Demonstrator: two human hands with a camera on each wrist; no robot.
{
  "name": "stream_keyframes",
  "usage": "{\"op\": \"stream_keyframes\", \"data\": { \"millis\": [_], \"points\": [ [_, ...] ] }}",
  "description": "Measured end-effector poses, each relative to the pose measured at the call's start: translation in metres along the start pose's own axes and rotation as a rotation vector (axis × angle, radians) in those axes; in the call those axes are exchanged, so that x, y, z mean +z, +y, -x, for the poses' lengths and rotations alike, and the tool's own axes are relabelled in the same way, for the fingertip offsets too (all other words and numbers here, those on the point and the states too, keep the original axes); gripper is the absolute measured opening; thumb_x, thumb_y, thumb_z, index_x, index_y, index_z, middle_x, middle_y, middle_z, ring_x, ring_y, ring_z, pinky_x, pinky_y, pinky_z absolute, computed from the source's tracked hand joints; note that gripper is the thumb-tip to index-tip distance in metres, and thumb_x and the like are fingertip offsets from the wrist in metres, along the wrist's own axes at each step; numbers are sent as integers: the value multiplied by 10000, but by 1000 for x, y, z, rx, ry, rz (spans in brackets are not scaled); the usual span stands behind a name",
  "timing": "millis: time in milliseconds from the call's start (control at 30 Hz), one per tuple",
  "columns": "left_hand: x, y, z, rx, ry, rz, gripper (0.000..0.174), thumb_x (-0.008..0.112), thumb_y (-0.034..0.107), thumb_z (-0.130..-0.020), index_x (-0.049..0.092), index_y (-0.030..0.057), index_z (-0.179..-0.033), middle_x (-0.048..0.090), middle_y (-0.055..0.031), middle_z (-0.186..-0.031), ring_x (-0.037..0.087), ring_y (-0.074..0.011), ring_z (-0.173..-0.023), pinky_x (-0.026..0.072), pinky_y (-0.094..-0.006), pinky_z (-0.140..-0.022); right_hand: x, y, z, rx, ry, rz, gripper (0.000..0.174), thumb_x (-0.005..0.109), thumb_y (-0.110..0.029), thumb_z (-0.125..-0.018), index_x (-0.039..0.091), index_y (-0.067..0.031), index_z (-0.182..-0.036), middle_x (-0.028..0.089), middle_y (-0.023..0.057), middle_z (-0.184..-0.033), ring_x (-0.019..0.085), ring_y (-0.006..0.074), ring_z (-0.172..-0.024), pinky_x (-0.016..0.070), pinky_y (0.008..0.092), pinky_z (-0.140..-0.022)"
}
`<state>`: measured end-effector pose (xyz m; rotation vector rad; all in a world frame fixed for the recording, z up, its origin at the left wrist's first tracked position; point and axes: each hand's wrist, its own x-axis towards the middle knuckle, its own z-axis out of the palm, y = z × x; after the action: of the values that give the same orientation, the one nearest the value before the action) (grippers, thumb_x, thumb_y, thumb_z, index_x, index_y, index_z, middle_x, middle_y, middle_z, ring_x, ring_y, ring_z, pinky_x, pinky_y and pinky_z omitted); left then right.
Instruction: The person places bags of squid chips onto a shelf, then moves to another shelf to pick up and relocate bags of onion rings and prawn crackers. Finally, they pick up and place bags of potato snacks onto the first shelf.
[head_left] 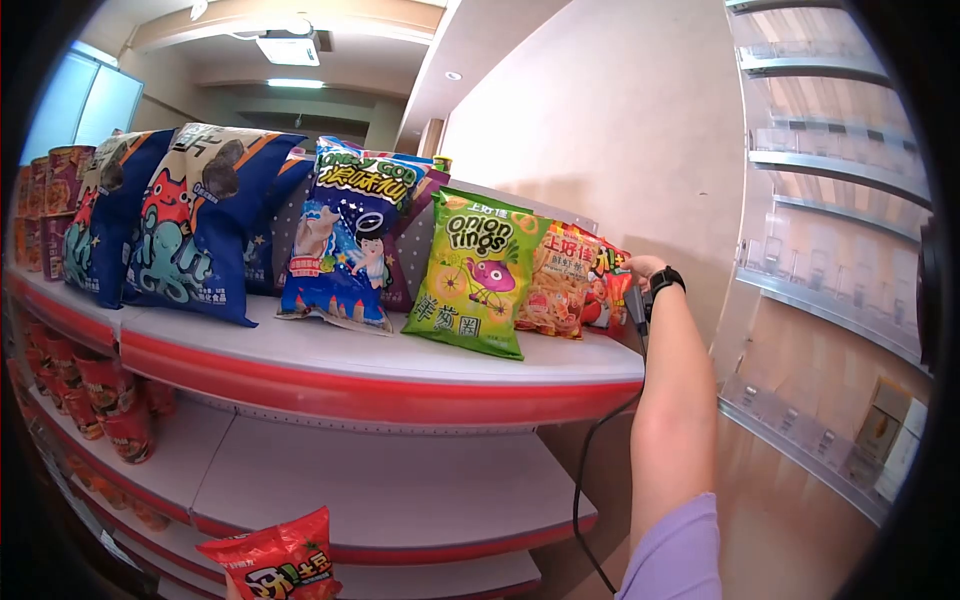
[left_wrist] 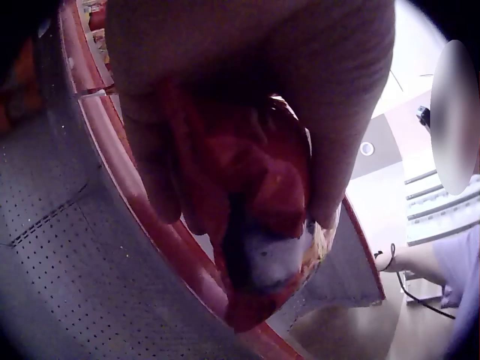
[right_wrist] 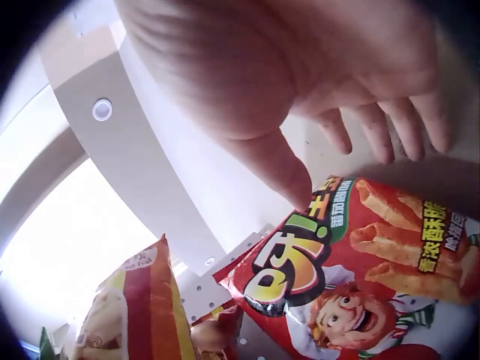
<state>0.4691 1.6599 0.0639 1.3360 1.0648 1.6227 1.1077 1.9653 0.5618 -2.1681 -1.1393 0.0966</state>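
Note:
My left hand (left_wrist: 247, 45) grips a red bag of potato snacks (head_left: 285, 560), thumb on one side and fingers on the other in the left wrist view. That bag is low in the head view, in front of the lower shelves. My right hand (right_wrist: 300, 82) is at the right end of the top shelf, fingers extended. Its thumb tip overlaps the upper edge of another red potato snack bag (right_wrist: 367, 270), which stands upright there. Left of that bag are an orange snack bag (head_left: 553, 280) and a green onion rings bag (head_left: 470, 275).
The top shelf (head_left: 400, 370) also carries blue snack bags (head_left: 195, 225) and a dark blue bag (head_left: 345, 240). Red cups (head_left: 125, 425) stand on the shelf below. A black cable (head_left: 578, 480) hangs beside my right arm. Clear wall racks (head_left: 840, 160) are at the right.

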Motion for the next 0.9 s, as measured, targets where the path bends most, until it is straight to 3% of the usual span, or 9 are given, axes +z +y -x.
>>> {"op": "stream_keyframes", "data": {
  "millis": [133, 333, 467, 533, 567, 700, 800, 867, 900],
  "points": [
    [-1, 3, 1, -35, -15, -43, 984, 782, -42, -680, 153, 102, -1423, 591, -121, -1018, 619, -170, -733, 516, -245, -507, 3, 17, 14, 18, -20, -68, 328, 691, -426, -773, 615, -131, -895, 435, -16, -540, 278, 74, -408, 307, 271, -408],
    [-5, -1, 0, -5, -29, 14, 1027, 780, -45, -683, 111, 106, -1449, 583, -129, -1046, 626, -188, -771, 544, -259, -547, 12, 17, 36, -87, -4, -194, 384, 809, -327, -671, 630, -81, -904, 576, 34, -824, 313, 55, -465, 251, 251, -411],
    [1, 7, 2, -2, 8, 48, 1029, 783, -47, -679, 119, 99, -1451, 564, -142, -1105, 627, -215, -859, 560, -285, -612, 14, -16, 44, -136, -121, -109, 272, 819, -275, -667, 636, -128, -805, 571, 4, -665, 363, 66, -442, 245, 231, -414],
    [1, 8, 4, -16, 22, 46, 1026, 785, -48, -676, 127, 96, -1450, 554, -145, -1135, 623, -227, -909, 568, -302, -658, 29, -32, 51, -209, -57, -49, 175, 769, -258, -722, 639, -148, -763, 536, -31, -572, 352, 48, -401, 228, 227, -380],
    [0, 6, 3, 12, 6, 8, 1023, 787, -50, -671, 133, 85, -1445, 541, -146, -1164, 612, -238, -955, 565, -320, -711, 35, -35, 41, -202, -205, -146, 118, 700, -245, -784, 661, -141, -743, 536, -49, -544, 329, 49, -390, 230, 236, -367],
    [4, 12, 6, 12, -3, 47, 999, 812, -25, -652, 181, 52, -1423, 515, -141, -1220, 580, -256, -1056, 532, -369, -857, 39, -37, 32, -232, -139, 32, 148, 663, -283, -807, 700, -147, -763, 560, -64, -532, 370, 42, -387, 232, 232, -367],
    [5, 33, 5, 26, 24, 93, 940, 835, 18, -642, 259, 39, -1384, 517, -132, -1223, 584, -250, -1052, 524, -370, -874, 11, -35, 19, -209, 13, -66, 342, 683, -319, -782, 654, -21, -948, 638, 111, -952, 567, 169, -678, 457, 316, -519],
    [8, 75, -20, -14, -46, 65, 903, 839, 23, -635, 301, 35, -1359, 528, -127, -1210, 580, -246, -1058, 517, -372, -886, -6, -50, 18, -377, 470, -208, 557, 657, -334, -810, 495, 41, -1188, 537, 174, -1172, 541, 239, -935, 481, 380, -772],
    [11, 99, -31, -60, -118, 39, 867, 843, 28, -628, 342, 31, -1335, 539, -122, -1197, 576, -241, -1063, 511, -374, -897, -14, -59, 35, -543, 545, -351, 613, 641, -350, -830, 421, 37, -1251, 522, 187, -1186, 513, 238, -1007, 440, 381, -857]
  ]
}}
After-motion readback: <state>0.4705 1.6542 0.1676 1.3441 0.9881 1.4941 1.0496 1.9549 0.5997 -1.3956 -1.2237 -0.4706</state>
